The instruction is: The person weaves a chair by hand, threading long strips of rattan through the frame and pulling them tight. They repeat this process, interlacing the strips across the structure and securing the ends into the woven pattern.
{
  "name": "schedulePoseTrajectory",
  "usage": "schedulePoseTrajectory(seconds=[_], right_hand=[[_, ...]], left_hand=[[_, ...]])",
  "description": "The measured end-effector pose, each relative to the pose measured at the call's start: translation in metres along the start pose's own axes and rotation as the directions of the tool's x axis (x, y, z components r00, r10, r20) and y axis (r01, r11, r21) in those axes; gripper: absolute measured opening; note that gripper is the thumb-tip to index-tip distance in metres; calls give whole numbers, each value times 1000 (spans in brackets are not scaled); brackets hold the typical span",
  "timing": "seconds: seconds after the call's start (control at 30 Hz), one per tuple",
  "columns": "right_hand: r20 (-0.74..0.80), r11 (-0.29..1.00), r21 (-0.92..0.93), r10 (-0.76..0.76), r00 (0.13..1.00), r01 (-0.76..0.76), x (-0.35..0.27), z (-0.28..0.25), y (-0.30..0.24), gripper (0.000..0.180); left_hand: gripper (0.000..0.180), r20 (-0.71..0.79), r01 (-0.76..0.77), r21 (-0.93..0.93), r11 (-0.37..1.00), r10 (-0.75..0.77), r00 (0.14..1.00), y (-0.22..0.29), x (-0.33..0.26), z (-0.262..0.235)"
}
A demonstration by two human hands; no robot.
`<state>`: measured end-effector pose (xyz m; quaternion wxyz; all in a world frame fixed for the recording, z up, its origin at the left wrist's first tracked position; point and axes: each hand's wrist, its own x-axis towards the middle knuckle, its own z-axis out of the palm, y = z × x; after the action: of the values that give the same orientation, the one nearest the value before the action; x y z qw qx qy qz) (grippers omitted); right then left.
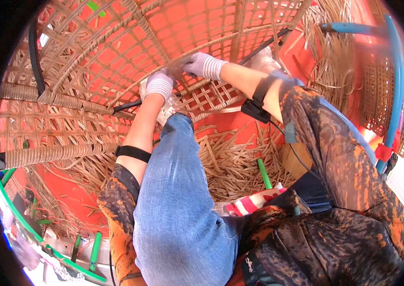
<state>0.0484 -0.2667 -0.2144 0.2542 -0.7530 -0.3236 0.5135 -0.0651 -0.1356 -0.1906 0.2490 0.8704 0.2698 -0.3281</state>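
Both my hands wear pale gloves with grey-purple stripes and work close together at the middle of a large brown woven wicker piece (111, 57). My left hand (160, 85) is closed at the cord-wrapped rib where its lattice bends; its fingertips are partly hidden. Just right of it, my right hand (205, 66) has its fingers curled in toward the same rib. A brown blur lies between the two hands, so what they pinch cannot be made out. Below them, the open lattice (211, 97) continues down between my legs.
Cut, flat brown strips (230, 162) lie heaped on the red floor (221, 123). Long loose strands (333, 62) hang at the right beside a blue metal frame (395, 90). A green tube frame (30, 229) stands lower left. Another woven piece (376, 102) is at the far right.
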Motion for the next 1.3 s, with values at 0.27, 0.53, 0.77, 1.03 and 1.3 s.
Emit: schedulePoseTrajectory(seconds=[0.27, 0.53, 0.77, 1.03, 1.3], right_hand=[[135, 994, -55, -91, 987, 99, 17, 8, -20, 41], [208, 795, -557, -148, 967, 241, 25, 7, -32, 30], [-77, 739, -670, -160, 984, 68, -25, 42, -36, 19], [343, 695, -596, -234, 910, 403, -204, 148, -11, 15], [692, 835, -452, 107, 714, 313, -177, 102, -41, 29]], left_hand=[[43, 59, 68, 138, 988, -76, 995, -17, 7, 2], [40, -21, 169, -47, 985, -170, 985, -21, -1, 8], [41, -224, 106, -138, 985, -136, 965, -38, -20, 21], [52, -277, 20, -111, 994, -50, 960, 0, -45, 13], [25, -310, -132, -138, 982, 83, 947, -32, -9, 51]])
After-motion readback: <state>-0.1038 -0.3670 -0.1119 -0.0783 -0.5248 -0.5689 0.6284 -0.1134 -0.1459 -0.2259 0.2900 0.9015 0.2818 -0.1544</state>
